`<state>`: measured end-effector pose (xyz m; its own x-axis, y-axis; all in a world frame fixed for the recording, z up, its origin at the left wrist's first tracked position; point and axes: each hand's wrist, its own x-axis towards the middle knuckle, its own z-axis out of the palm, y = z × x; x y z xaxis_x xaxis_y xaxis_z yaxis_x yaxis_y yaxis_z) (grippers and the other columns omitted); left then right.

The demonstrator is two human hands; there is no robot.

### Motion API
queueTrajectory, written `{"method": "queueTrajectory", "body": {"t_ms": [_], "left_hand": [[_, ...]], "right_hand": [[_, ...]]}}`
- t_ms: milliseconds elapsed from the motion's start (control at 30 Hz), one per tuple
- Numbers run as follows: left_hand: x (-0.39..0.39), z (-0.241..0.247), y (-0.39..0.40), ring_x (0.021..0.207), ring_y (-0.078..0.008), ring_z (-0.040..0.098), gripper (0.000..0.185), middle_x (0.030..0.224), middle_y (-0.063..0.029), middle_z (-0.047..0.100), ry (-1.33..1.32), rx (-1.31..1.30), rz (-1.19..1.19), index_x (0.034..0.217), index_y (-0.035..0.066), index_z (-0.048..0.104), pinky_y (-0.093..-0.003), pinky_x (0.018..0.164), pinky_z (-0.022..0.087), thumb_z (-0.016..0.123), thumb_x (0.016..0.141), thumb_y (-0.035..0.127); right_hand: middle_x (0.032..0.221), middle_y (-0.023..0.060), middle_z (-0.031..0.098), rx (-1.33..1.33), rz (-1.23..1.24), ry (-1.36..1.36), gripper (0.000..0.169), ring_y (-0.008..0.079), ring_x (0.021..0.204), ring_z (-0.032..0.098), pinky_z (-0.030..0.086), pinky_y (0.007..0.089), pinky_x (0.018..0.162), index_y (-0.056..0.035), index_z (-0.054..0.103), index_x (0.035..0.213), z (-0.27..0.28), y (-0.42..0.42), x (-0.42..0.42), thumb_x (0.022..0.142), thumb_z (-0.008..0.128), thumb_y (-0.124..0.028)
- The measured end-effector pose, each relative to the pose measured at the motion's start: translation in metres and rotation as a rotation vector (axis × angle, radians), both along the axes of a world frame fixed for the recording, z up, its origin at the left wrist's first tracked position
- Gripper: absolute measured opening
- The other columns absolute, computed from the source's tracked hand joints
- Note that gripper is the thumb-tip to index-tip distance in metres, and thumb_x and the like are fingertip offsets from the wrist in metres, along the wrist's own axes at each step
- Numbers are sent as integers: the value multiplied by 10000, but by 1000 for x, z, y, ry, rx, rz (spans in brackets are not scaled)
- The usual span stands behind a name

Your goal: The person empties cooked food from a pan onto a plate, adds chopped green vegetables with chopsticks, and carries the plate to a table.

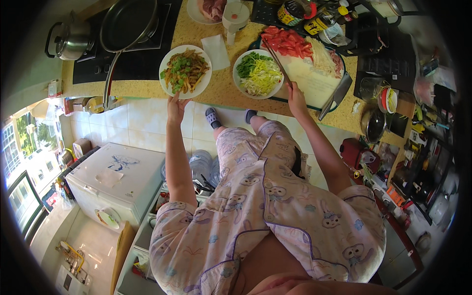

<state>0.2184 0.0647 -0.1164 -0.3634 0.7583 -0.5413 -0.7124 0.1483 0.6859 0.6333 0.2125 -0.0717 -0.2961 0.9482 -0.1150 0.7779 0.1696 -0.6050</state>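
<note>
My left hand (176,108) is at the near rim of a white plate (204,84) of browned strips topped with chopped green herbs (179,65), its fingers partly hidden by the rim. My right hand (297,96) grips a pair of dark chopsticks (279,66), which slant up and left over the cutting board. Between the hands, a second white plate (239,84) holds chopped greens (250,63) and shredded yellow-green vegetable (262,76). On the pale cutting board (313,85) lie cut tomatoes (289,42), enoki mushrooms (321,55) and sliced pink meat (336,63). A cleaver (337,94) rests along its right edge.
A frying pan (129,25) sits on the black cooktop (140,66), its handle jutting over the counter edge; a kettle (72,42) stands left of it. Behind are a plate of raw meat (211,10), a white jug-like container (235,18), a paper towel (215,51) and sauce bottles (320,23).
</note>
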Motion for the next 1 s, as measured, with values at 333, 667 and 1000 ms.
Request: {"method": "queueTrajectory", "body": {"t_ms": [333, 667, 1000], "left_hand": [[5, -15, -13, 998, -309, 593, 368, 1193, -175, 520, -13, -12, 52, 1267, -4, 342, -431, 812, 541, 432, 922, 87], [53, 42, -73, 968, -305, 611, 411, 1213, -168, 514, -102, 14, 273, 1328, 72, 301, -407, 770, 548, 421, 937, 105], [72, 97, -237, 952, -285, 619, 352, 1148, -148, 557, -253, -12, 736, 1248, 50, 376, -395, 773, 550, 475, 918, 124]], "right_hand": [[1261, 209, 461, 76, 17, 79, 406, 335, 1183, 438, 345, 368, 984, 12, 348, 1323, -7, -9, -9, 926, 383, -68], [1234, 270, 464, 241, -26, 125, 358, 389, 1146, 452, 353, 407, 977, 73, 387, 1260, 10, -39, 42, 950, 354, -104], [1109, 244, 524, -1, 434, 253, 318, 328, 978, 536, 427, 354, 839, 75, 407, 1216, 74, -87, -30, 954, 402, -105]]}}
